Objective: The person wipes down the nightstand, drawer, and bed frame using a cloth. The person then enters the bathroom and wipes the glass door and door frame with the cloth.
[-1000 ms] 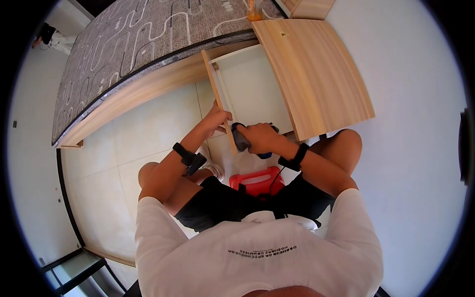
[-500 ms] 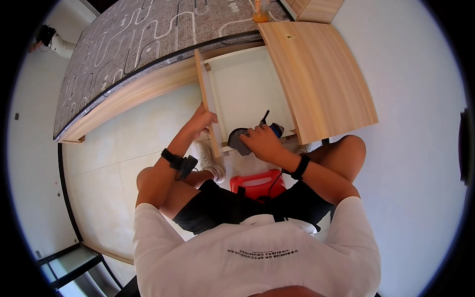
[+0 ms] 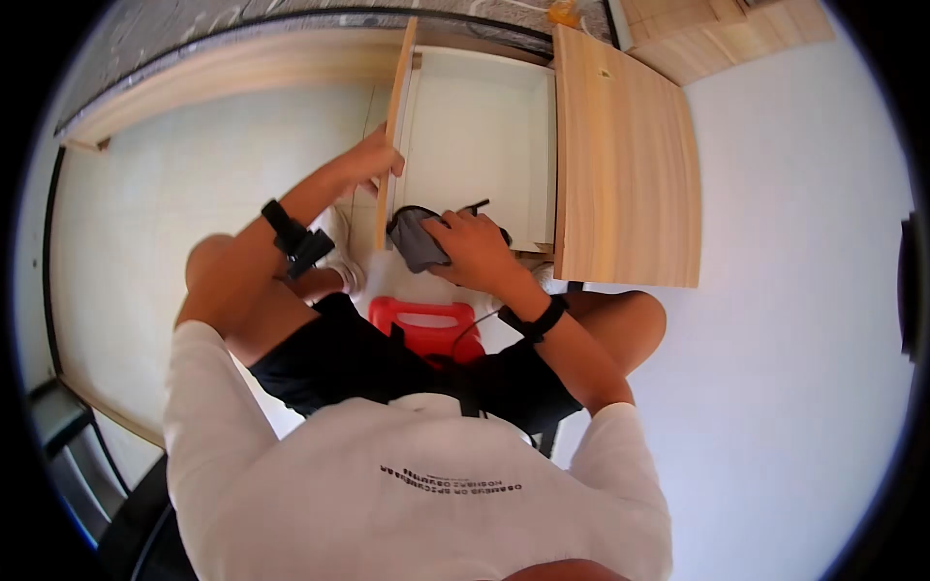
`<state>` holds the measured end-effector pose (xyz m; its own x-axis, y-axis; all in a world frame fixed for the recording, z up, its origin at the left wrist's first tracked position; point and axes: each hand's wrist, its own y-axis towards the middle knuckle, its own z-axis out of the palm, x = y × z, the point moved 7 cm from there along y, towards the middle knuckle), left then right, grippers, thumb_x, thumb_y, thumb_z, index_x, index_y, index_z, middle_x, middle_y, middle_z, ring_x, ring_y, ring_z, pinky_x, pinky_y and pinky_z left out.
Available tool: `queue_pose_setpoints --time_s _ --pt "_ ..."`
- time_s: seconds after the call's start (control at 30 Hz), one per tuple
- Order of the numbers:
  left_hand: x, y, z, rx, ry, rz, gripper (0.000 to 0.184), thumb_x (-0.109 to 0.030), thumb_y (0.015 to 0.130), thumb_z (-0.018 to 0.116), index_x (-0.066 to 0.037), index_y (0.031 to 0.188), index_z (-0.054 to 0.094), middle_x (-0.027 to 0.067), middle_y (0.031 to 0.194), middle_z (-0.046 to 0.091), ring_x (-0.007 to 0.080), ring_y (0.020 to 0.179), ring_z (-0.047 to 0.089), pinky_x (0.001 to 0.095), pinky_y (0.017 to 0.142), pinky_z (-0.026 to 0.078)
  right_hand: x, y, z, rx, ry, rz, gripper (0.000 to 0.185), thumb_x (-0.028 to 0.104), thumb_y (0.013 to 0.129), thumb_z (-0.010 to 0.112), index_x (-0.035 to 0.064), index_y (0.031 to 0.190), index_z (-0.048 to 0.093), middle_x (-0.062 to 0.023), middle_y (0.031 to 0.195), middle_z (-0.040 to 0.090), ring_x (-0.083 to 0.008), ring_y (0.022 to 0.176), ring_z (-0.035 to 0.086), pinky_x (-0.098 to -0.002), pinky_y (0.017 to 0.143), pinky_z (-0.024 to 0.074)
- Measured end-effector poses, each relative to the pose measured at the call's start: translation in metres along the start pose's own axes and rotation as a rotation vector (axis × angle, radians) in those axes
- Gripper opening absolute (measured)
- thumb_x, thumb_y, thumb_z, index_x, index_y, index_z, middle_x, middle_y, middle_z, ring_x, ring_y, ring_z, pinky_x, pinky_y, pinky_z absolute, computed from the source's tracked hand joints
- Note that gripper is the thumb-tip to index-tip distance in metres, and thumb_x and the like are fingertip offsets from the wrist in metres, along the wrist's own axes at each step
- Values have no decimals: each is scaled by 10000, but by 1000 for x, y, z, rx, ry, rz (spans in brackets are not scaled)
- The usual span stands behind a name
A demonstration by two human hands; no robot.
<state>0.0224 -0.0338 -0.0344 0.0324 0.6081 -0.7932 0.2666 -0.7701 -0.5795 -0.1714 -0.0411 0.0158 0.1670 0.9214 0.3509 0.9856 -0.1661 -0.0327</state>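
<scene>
A pulled-out drawer (image 3: 475, 126) with a white inside and a wood-grain front panel (image 3: 398, 97) lies before me. My left hand (image 3: 372, 162) is closed over the edge of that front panel. Above the drawer's near end, my right hand (image 3: 471, 250) grips a grey and black thing (image 3: 418, 240) from above. It has a soft-looking grey side with a dark rim, and a thin black piece (image 3: 479, 205) sticks out beyond my fingers. My hand covers its middle, so its kind cannot be made out.
The drawer comes out of a wood-grain cabinet (image 3: 630, 165) on the right. A bed frame (image 3: 232, 82) runs along the far left. A red plastic stool (image 3: 426, 324) stands between my legs. An orange-based container (image 3: 564, 13) sits at the top edge. A white wall rises at right.
My view has shifted, so the drawer and stool sit further left. The grey and black thing in my right hand has come closer to the drawer front. My left hand stays on the panel.
</scene>
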Motion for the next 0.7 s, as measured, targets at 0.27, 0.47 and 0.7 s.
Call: queue_pose_setpoints --time_s 0.27,0.47,0.7 --pt "5 -5 11 3 -159 39 888 -44 682 563 -107 1481 182 195 1048 495 341 870 571 500 631 576 -59 -7 8 217 -222 329 443 346 859 646 29 1154 553 -198 837 644 -413 738 646 -502 613 512" --pt "7 -3 12 2 -175 47 839 -33 667 552 -50 1426 194 196 938 505 322 735 579 504 542 569 -28 14 15 44 99 365 357 216 810 693 58 1040 471 -217 860 653 -442 804 633 -511 660 503" --pt "10 1 11 10 -204 67 833 5 667 525 -37 1421 176 228 924 502 336 697 587 513 521 562 -87 9 8 173 -73 541 381 184 774 713 98 1092 520 -185 923 661 -431 883 637 -496 729 513"
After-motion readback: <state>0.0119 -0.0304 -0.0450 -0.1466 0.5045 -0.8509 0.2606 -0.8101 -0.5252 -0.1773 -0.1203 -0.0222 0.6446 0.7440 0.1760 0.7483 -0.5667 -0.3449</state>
